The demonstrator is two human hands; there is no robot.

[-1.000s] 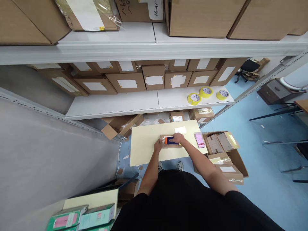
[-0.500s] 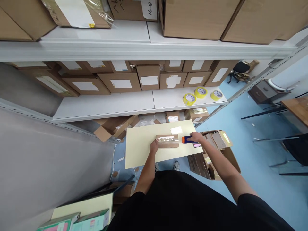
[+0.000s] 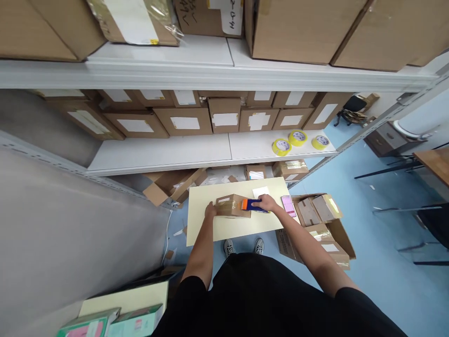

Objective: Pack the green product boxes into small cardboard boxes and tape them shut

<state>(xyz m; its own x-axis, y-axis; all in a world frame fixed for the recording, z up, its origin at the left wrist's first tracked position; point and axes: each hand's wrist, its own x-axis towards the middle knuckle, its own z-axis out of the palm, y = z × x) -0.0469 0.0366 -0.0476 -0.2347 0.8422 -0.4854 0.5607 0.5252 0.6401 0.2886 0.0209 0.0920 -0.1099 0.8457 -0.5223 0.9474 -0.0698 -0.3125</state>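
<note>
Pale yellow flat worktop (image 3: 224, 227) carries a small brown cardboard box (image 3: 232, 206), left hand (image 3: 210, 210) pressing its end, right hand (image 3: 268, 203) grip closed around a blue-and-orange tape dispenser (image 3: 251, 204).

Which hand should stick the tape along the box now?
Probably the right hand: it grips the tape dispenser at the box's right end, while the left hand steadies the other end.

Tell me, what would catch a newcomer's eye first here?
Probably the small cardboard box on the pale yellow table, steadied by the left hand while the right hand presses a blue and orange tape dispenser against its end. Behind, three yellow tape rolls sit on the white shelf.
</note>
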